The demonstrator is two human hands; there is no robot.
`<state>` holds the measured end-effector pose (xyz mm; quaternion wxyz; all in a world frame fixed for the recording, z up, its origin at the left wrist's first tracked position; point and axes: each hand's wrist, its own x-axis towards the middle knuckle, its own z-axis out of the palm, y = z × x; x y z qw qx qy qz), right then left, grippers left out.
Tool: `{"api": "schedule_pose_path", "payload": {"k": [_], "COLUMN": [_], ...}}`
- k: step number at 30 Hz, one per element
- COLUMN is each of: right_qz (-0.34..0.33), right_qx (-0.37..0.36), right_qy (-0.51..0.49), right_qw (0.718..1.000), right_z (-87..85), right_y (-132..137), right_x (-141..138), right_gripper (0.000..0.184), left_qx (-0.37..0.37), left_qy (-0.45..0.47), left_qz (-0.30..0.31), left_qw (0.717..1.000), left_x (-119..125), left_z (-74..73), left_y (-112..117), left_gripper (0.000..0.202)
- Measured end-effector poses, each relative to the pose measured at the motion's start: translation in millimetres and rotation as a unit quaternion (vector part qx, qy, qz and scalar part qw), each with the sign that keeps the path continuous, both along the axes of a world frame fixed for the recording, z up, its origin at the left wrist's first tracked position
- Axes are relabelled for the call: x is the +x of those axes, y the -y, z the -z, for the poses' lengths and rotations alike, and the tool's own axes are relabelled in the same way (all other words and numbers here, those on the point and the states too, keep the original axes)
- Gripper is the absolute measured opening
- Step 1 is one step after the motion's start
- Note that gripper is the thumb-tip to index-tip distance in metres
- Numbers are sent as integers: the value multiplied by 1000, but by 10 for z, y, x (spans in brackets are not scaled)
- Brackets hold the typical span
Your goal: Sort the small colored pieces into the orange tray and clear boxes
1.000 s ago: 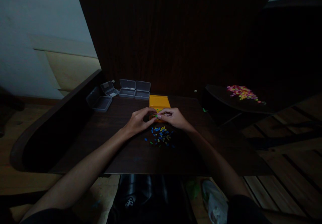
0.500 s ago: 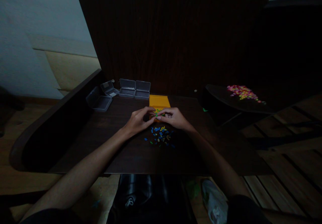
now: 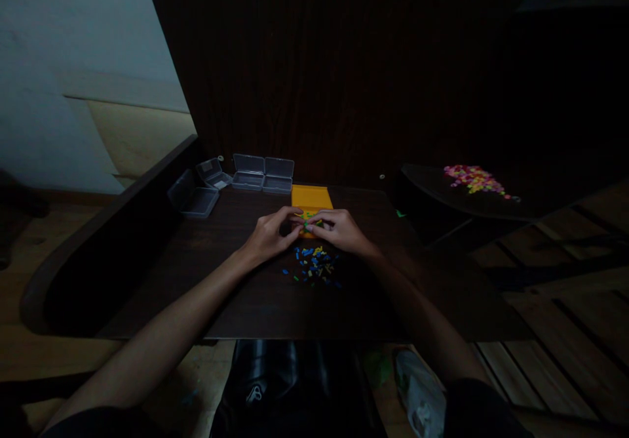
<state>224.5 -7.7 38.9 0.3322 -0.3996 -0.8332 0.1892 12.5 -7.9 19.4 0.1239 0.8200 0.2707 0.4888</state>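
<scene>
My left hand (image 3: 272, 231) and my right hand (image 3: 339, 228) meet fingertip to fingertip over an open yellow box (image 3: 311, 195). Between them is a tiny green toy brick (image 3: 306, 224), pinched by the fingers of both hands. More green bits lie inside the box, partly covered by my fingers. On the table just in front of the box spreads a loose pile of small blue and yellow bricks (image 3: 316, 264), with a few green ones among them.
Several clear plastic boxes with raised lids, such as the hinged pair (image 3: 263, 179), stand at the table's back left. Pink and yellow beads (image 3: 475, 179) lie on a dark ledge at right. A dark side panel (image 3: 113, 228) bounds the table (image 3: 236, 307) on the left.
Both hands stay over the yellow box, with only slight finger movement around the green brick. The pile and the boxes look the same.
</scene>
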Motion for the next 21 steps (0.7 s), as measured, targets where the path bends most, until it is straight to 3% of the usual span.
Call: {"api": "schedule_pose_path", "payload": {"k": [4,7,13,21], "right_qz": [19,42,81,94], "right_qx": [9,-7,-36,-47], "right_qy": [62,133,244,299], "right_qw": [998,990,966,948], "right_z": [14,16,-37,-8], "right_y": [-65,-146,-350,-505], "right_x": [29,40,-23,-78], "right_gripper": [20,22,25,24], "left_qx": [5,6,-19,-20], "left_qy": [-37,-120,-346,-379], "left_qz": [-33,-50,-67,-58], "left_qw": [999,991,936,923], "left_x": [-49,-99,-148,-147], "left_z": [-21,-40,-106,-159], "left_y": [-52,-91,-67,-44], "left_gripper": [27,23,19,20]}}
